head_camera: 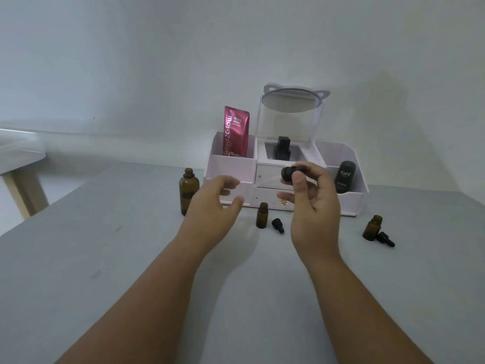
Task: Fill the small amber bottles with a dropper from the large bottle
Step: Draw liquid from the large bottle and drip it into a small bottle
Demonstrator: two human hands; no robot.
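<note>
Right hand [312,203] raised, thumb and fingertips pinching a black dropper cap [292,172]. Left hand [216,198] empty, fingers loosely spread. Large amber bottle [188,191] uncapped at left; contents unreadable. Two small amber bottles [262,215] [372,227] open, black caps lying beside each. White organizer [231,166] holds a pink sachet [235,132] and a dark Kahf container [345,176].

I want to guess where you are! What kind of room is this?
Probably a bedroom dressing table: a white plastic cosmetics organizer with a round mirror, a pink skincare sachet and a dark Kahf bottle on a grey tabletop.
</note>
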